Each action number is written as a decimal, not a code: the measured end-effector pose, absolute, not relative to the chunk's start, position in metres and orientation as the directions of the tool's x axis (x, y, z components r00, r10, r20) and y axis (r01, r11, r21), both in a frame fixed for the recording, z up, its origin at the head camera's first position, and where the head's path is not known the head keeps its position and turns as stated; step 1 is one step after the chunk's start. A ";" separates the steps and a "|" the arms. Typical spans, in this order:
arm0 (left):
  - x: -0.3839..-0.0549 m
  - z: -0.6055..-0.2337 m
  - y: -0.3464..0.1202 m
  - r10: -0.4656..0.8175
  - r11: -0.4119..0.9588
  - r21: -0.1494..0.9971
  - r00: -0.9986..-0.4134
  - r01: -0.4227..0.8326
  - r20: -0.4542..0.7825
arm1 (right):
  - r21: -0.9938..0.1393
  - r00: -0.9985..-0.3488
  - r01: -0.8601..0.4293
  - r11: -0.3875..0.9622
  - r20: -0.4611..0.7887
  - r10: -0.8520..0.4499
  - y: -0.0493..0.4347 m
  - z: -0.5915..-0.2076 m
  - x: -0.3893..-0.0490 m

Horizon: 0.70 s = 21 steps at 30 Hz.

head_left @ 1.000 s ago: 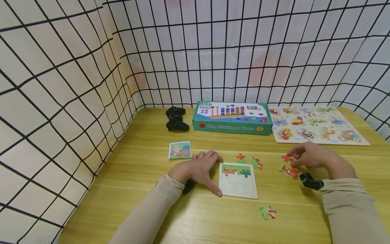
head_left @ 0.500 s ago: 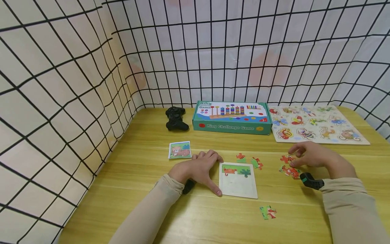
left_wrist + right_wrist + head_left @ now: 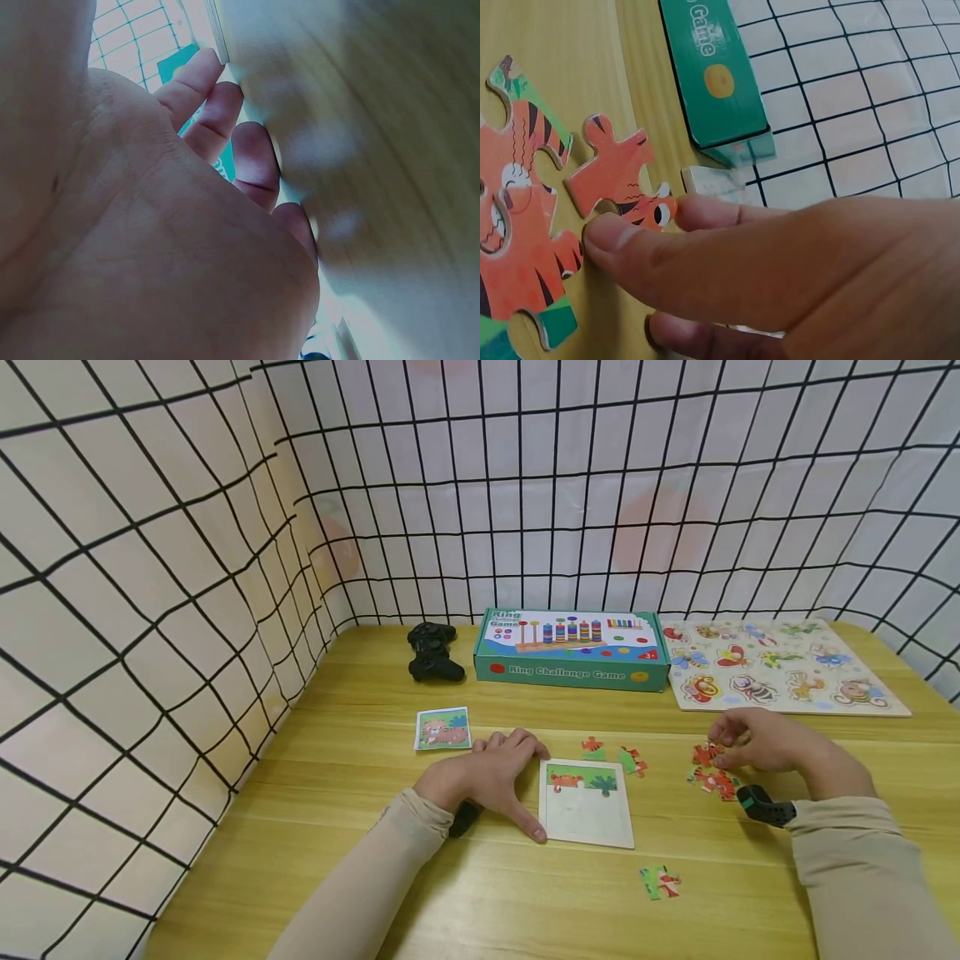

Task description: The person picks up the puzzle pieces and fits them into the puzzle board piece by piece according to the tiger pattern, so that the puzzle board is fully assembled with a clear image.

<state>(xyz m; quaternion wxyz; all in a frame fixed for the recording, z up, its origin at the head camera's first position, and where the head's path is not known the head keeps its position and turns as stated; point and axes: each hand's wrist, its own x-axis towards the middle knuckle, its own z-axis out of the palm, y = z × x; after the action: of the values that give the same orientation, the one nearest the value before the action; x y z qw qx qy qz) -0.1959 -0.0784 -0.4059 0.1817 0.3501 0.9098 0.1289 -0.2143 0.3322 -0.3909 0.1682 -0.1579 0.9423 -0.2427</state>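
Note:
My left hand (image 3: 491, 777) rests on the table at the left side of a white puzzle tray (image 3: 585, 822), thumb and index fingertip right at its edge. A strip of orange and green picture fills the tray's top. In the left wrist view its fingers (image 3: 255, 154) bend lightly against the tabletop. My right hand (image 3: 768, 743) pinches an orange jigsaw piece (image 3: 607, 165) with a tiger's eye between thumb and index finger. Close beside it on the table lie tiger jigsaw pieces (image 3: 525, 247), fitted together, with the other eye and stripes.
Loose jigsaw pieces lie behind the tray (image 3: 593, 748), at its right corner (image 3: 633, 762) and in front (image 3: 661, 882). A tiger picture card (image 3: 442, 729) is at left. Behind stand a black game controller (image 3: 433, 652), a green game box (image 3: 573, 672) and an animal peg board (image 3: 780, 668).
The pinched jigsaw piece has turned slightly and come nearer the joined pieces, with small movements of my right fingers. My left hand and the tray stay where they were.

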 end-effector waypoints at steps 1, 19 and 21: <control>-0.196 -0.406 -0.078 0.684 0.721 0.362 -0.689 0.590 -0.240 | -0.519 -0.893 -0.215 0.827 -0.239 -0.381 0.332 -0.391 -0.214; -0.197 -0.406 -0.079 0.695 0.712 0.358 -0.680 0.604 -0.235 | -0.576 -0.914 -0.243 0.781 -0.133 -0.383 0.316 -0.381 -0.213; -0.197 -0.406 -0.079 0.693 0.714 0.358 -0.681 0.602 -0.237 | -0.598 -0.909 -0.252 0.761 -0.124 -0.398 0.311 -0.379 -0.211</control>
<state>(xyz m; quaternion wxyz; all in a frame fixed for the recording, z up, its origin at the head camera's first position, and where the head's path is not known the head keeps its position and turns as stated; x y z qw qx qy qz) -0.1968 -0.0792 -0.4061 0.1801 0.3566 0.9080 0.1265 -0.2115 0.3113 -0.3791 0.1227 -0.1747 0.9303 -0.2982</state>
